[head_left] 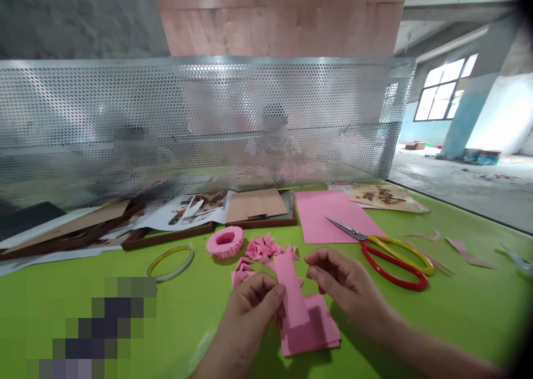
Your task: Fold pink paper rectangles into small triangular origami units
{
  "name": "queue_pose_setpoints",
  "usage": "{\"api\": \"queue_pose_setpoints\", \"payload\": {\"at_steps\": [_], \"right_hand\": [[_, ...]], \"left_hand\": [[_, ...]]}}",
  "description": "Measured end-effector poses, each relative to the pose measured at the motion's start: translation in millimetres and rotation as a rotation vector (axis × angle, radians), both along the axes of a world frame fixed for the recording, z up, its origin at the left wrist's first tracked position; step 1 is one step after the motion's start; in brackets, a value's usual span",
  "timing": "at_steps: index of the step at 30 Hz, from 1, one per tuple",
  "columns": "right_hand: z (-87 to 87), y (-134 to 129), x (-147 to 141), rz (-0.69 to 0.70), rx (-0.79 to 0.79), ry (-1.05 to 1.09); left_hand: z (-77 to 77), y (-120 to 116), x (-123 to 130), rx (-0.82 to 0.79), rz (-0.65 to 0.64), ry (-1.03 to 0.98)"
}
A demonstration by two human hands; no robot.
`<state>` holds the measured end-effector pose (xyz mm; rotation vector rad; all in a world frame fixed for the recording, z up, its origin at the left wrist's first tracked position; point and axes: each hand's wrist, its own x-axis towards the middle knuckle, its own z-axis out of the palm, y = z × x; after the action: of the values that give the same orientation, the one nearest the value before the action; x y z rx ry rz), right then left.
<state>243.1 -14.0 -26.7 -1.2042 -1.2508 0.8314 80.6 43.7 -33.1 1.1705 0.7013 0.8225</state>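
One strip of pink paper tilted above a bright green worktop, its near edge overlapping the view of a small stack of pink paper that lay below. The left hand pinched the strip along its left side, thumb and fingers closed on it. The right hand hovered just beside the strip's upper part, apart from it; its fingers were loosely curled, with a slight gap at the tips and nothing visible in them.

Just beyond the strip lay a heap of folded pink pieces, and left of that a ridged pink ring. Farther left was a roll of tape, yellow inside and pale outside. To the right, scissors with one red and one yellow handle rested with their blades over a large pink sheet; thin pink offcuts lay beyond the handles. Brown frames with cardboard and printed papers lined the far side, before a perforated metal panel.
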Motion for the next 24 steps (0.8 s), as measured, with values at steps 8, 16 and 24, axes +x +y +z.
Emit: {"api": "queue_pose_setpoints", "payload": {"at_steps": [8,16,24], "right_hand": [[-8.3,-4,-14,0.107,-0.063,-0.048],[-6.0,-4,-15,0.193,-0.047,0.055],[-3.4,-3,-19,0.111,-0.069,-0.042]], "left_hand": [[-1.1,3,2,-0.078,0.018,-0.021],[-8.0,3,1,-0.098,-0.090,-0.049],[0.5,-4,1,-0.061,-0.101,0.012]]}}
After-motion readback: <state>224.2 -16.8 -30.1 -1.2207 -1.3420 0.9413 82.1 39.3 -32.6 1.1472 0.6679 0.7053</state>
